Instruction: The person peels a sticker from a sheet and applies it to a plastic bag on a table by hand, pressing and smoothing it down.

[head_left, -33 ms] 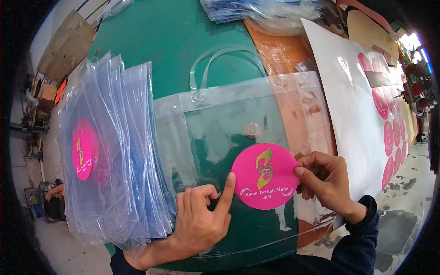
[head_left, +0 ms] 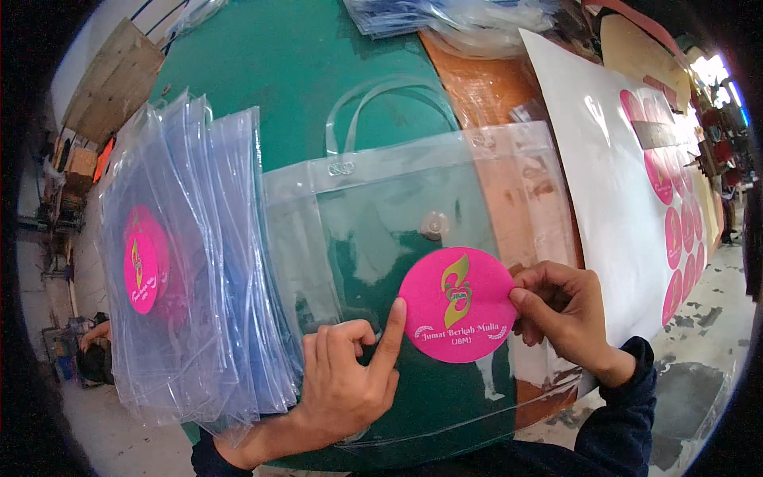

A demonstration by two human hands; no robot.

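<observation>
A round pink sticker [head_left: 435, 334] with a green and yellow emblem and white lettering lies over the front of a clear plastic bag [head_left: 381, 208]. My right hand [head_left: 560, 310] pinches the sticker's right edge between thumb and fingers. At its left edge, the outstretched index finger of my left hand [head_left: 354, 378] touches the rim. The other left fingers are loosely curled, and that hand grips nothing. The bag lies flat, its clear strap handle [head_left: 356, 119] pointing away from me, with a round snap button [head_left: 435, 224] above the sticker.
To the left is a stack of clear bags [head_left: 203, 318], the top one bearing a pink sticker [head_left: 141, 258]. A white sheet [head_left: 592, 191] with several pink stickers lies right, under a flat metal strip [head_left: 664, 135]. More clear plastic [head_left: 469, 20] sits at the far edge of the green tabletop [head_left: 294, 75].
</observation>
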